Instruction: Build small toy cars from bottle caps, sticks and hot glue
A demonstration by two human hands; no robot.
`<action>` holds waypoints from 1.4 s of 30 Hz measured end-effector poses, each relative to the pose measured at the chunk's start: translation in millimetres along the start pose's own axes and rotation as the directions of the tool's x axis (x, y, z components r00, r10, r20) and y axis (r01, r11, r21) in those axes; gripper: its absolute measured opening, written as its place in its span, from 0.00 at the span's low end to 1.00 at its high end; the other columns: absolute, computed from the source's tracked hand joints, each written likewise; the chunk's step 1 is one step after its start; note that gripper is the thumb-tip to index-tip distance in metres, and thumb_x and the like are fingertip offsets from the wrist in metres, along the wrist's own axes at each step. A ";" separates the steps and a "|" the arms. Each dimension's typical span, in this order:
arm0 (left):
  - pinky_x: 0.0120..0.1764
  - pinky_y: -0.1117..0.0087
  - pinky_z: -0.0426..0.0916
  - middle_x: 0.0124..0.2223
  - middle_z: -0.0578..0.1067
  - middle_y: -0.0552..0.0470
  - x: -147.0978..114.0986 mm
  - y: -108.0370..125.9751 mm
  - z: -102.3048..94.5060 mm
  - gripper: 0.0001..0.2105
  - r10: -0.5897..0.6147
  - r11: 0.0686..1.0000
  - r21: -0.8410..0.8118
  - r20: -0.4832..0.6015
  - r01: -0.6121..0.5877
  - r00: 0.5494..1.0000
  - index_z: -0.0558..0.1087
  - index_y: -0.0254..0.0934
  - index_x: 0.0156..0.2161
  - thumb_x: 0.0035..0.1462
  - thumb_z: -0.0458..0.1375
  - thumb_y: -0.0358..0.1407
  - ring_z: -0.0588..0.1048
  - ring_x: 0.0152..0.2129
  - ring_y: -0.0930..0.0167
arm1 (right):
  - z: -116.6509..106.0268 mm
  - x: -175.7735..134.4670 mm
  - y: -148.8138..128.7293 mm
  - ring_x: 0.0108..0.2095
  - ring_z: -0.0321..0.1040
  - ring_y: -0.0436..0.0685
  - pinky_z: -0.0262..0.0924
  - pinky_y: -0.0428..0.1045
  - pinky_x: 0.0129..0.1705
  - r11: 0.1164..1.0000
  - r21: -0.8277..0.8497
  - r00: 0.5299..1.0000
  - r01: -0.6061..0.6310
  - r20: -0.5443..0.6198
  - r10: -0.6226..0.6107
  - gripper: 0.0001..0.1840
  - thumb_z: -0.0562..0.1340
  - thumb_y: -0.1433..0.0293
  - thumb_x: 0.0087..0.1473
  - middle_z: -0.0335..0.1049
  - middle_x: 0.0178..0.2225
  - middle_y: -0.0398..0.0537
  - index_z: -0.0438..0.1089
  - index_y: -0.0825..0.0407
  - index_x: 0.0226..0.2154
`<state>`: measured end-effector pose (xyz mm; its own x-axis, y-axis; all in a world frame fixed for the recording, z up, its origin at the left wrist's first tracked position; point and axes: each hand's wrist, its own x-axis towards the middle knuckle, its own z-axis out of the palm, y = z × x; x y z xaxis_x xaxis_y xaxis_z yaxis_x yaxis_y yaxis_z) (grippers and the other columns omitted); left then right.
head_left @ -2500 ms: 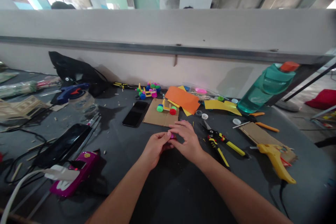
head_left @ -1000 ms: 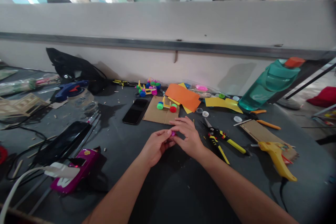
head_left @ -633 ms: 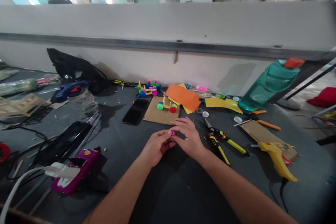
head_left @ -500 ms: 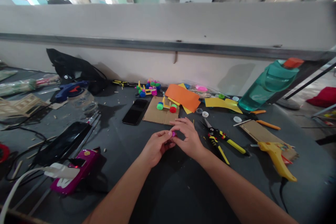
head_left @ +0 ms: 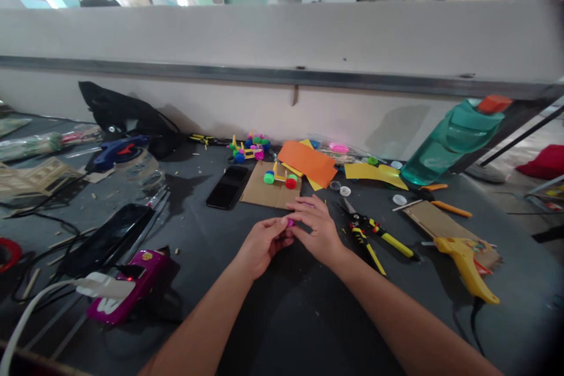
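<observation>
Held between the left hand (head_left: 261, 248) and the right hand (head_left: 317, 232) over the dark table (head_left: 282, 323), thumb and fingertips of each closed on it, the small purple piece (head_left: 289, 222), mostly hidden, was judged light, probably stiff, and best pinched by opposite edges.

My feed shows a wide, dark grey tabletop (head_left: 202, 258). Near its middle I have a flat black phone (head_left: 227, 187) just beside a brown cardboard square (head_left: 253, 194). To the right I make out yellow-and-black-handled metal snips (head_left: 358, 222), a yellow plastic glue gun (head_left: 463, 265) and a translucent teal bottle with an orange cap (head_left: 453, 144); to the left, a glossy magenta power strip (head_left: 152, 270).
</observation>
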<state>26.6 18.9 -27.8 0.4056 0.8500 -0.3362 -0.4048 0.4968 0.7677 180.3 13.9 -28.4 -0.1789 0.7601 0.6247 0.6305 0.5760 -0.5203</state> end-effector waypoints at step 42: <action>0.32 0.74 0.67 0.26 0.73 0.51 0.1 3.0 0.3 0.11 0.048 0.996 0.070 -0.001 -0.048 0.999 0.75 0.30 0.29 0.46 0.64 0.39 0.70 0.23 0.77 | 0.8 -2.7 -0.7 0.50 0.62 0.60 0.47 0.63 0.56 1.000 -0.017 1.000 -0.025 -0.005 0.025 0.03 0.62 0.68 0.49 0.73 0.43 0.45 0.70 0.47 0.31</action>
<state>25.7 20.4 -25.4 0.3845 0.8731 -0.2997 -0.3654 0.4421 0.8192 179.7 11.7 -30.2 -0.1599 0.7726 0.6144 0.6472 0.5520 -0.5257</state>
